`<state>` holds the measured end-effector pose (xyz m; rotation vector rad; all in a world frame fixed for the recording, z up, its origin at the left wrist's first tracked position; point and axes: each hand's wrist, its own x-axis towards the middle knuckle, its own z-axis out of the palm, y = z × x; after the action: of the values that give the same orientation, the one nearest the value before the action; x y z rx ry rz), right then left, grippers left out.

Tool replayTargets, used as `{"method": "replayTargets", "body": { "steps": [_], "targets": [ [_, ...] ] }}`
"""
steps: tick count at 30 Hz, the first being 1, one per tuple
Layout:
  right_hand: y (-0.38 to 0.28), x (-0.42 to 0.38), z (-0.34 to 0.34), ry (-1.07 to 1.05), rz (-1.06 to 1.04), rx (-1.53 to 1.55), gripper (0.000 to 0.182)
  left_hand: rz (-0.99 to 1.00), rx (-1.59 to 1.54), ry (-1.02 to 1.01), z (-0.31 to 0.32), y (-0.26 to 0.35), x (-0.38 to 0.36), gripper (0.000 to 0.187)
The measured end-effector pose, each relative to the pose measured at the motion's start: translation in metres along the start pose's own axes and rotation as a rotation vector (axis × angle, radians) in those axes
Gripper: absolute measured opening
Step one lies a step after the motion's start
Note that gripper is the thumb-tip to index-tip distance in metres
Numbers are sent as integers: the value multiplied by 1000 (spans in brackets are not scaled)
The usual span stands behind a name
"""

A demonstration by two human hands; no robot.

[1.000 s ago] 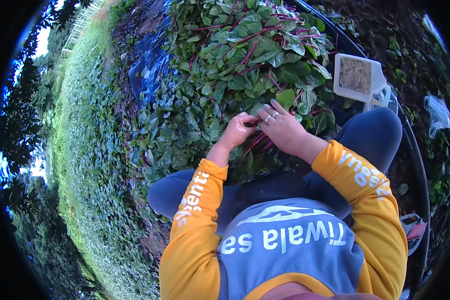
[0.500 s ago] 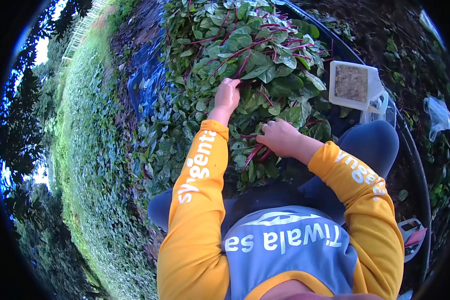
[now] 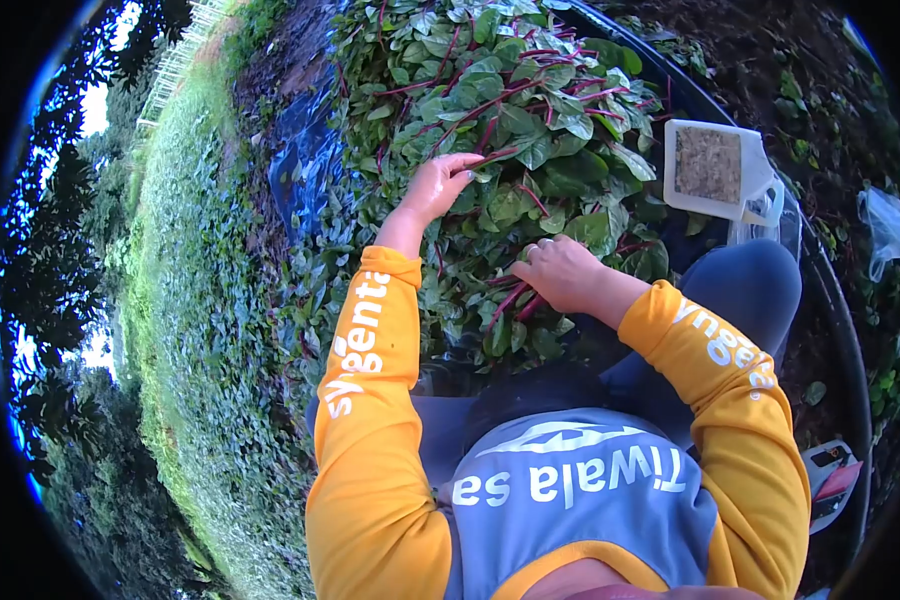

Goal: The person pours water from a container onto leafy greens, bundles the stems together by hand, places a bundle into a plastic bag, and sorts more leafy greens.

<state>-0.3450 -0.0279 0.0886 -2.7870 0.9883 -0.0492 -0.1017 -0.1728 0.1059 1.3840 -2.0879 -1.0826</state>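
Note:
A large heap of Malabar spinach (image 3: 530,100), with green leaves and dark red stems, lies in front of me. My left hand (image 3: 438,188) is at the near left of the heap, thumb and fingers pinched on one red stem (image 3: 500,155) that points right. Closer to my body, my right hand (image 3: 562,272) is wrapped round a small bunch of red stems (image 3: 510,305). The cut ends stick out to its left, and the leaves of that bunch blend into the heap. Folded legs (image 3: 745,285) flank the near side of the pile.
A white plastic jug (image 3: 753,190) with a brown patch on its face lies right of the heap. Farther right is a clear plastic bag (image 3: 887,230). A white and pink container (image 3: 835,485) sits at lower right, beside a dark curved edge (image 3: 842,330). Blue sheeting (image 3: 305,150) lies left.
My left hand has shifted slightly left and turned, with the pinched stem now showing more between its fingers. My right hand stays nearly in place on its bunch.

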Motion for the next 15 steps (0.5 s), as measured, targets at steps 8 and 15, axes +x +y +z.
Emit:
{"method": "replayTargets", "body": {
  "steps": [8, 15],
  "targets": [
    [1, 5, -4, 168, 65, -72, 16, -211, -510, -56, 44, 3, -28, 27],
    [1, 7, -12, 565, 68, -91, 16, -257, -642, -89, 59, 14, -50, 22]
  ]
}}
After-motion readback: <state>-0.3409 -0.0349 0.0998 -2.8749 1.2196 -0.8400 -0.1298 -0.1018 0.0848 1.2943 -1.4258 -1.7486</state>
